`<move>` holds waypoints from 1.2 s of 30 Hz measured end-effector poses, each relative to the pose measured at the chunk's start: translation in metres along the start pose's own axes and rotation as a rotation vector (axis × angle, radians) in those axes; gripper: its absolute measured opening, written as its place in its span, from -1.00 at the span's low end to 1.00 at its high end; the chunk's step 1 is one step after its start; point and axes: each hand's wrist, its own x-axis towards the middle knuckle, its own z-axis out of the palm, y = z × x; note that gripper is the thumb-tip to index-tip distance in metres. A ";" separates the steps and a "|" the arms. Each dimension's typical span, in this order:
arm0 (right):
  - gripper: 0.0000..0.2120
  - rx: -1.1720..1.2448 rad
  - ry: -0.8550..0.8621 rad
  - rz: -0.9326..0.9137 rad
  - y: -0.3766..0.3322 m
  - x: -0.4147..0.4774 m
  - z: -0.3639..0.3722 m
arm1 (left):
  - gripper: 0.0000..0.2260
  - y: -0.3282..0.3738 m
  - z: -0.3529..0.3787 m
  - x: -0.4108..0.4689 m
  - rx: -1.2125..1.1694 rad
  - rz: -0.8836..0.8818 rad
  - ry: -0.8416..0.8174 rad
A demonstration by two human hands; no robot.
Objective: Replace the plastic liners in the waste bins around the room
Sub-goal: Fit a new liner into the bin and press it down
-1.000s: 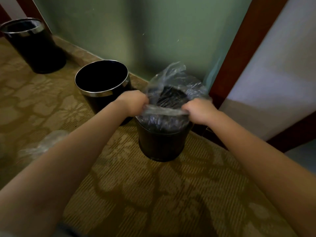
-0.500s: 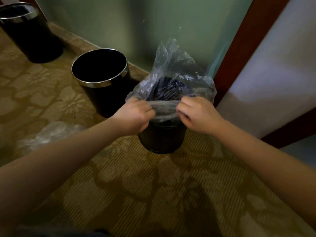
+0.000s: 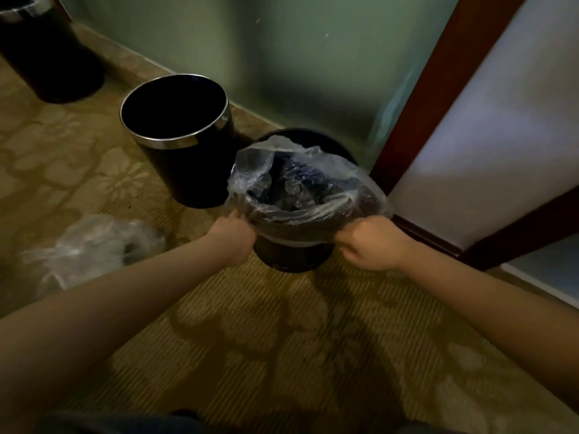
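clear plastic liner (image 3: 300,211) now lies stretched over the near rim of the small black bin (image 3: 294,258), which stands on the patterned carpet (image 3: 282,339) by the green wall, just beside a bare chrome-rimmed bin (image 3: 185,170). half a second ago the two hands were close together at the front of the rim, with the film bunched high; now they have drawn apart and down. the left hand (image 3: 233,238) grips the liner's edge at the bin's left side, fingers curled tight round the film, and the right hand (image 3: 372,245) does the same on the right. the far rim still shows bare, with the liner's back edge flopping loose. by my reckoning this bin is half done: the back edge wants pulling over next. a crumpled plastic bag (image 3: 91,249) lies on the carpet to the left.
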 end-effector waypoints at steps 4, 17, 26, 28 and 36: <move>-0.80 0.048 0.512 -0.054 -0.014 0.005 -0.012 | -0.73 0.011 -0.027 -0.016 -0.092 0.160 0.400; -0.43 0.238 0.444 0.222 0.016 0.012 -0.021 | -0.50 -0.014 -0.017 0.007 -0.329 0.184 0.880; -0.67 0.396 0.991 0.496 0.001 0.079 -0.065 | -0.84 -0.009 -0.091 0.037 -0.446 -0.084 1.252; -0.60 0.362 0.857 0.576 0.007 0.091 -0.075 | -0.73 -0.019 -0.098 0.045 -0.445 -0.163 1.096; -0.34 0.406 0.298 0.704 0.049 0.132 -0.072 | -0.44 -0.049 -0.095 0.089 -0.656 -0.132 0.568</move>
